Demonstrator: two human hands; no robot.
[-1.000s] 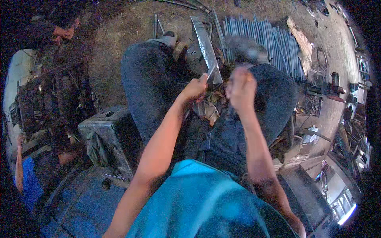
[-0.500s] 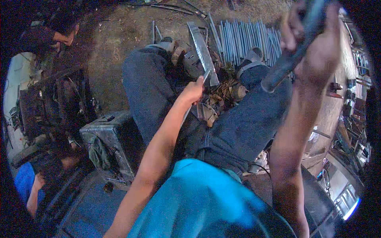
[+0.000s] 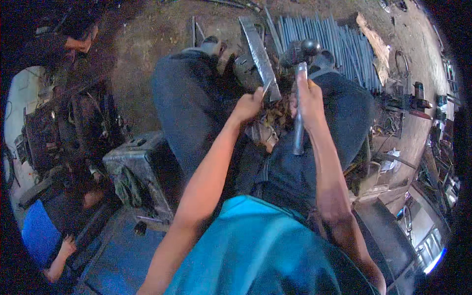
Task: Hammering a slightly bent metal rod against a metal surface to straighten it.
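Note:
My right hand [image 3: 309, 101] is wrapped round the metal handle of a hammer [image 3: 298, 135]. Its dark, rounded head is beyond my fist, close to the right knee. My left hand [image 3: 250, 104] is closed on a thin metal rod [image 3: 267, 90], whose tip meets the near end of a long flat metal bar [image 3: 258, 51]. The rest of the rod is hidden by the fingers. That silvery bar slopes away from me between my legs, over a dark metal block [image 3: 244, 66]. Whether the hammer head touches anything is unclear.
Many thin grey rods [image 3: 322, 37] lie side by side on the ground beyond my right foot. A worn metal box [image 3: 132, 164] stands left of my leg. Further left, a person in blue [image 3: 37, 228] sits, and another person [image 3: 78, 44] is at the far left.
My right hand has come down with the hammer from high at the right to between my knees. The left hand, still gripping the rod by the flat bar, has barely moved.

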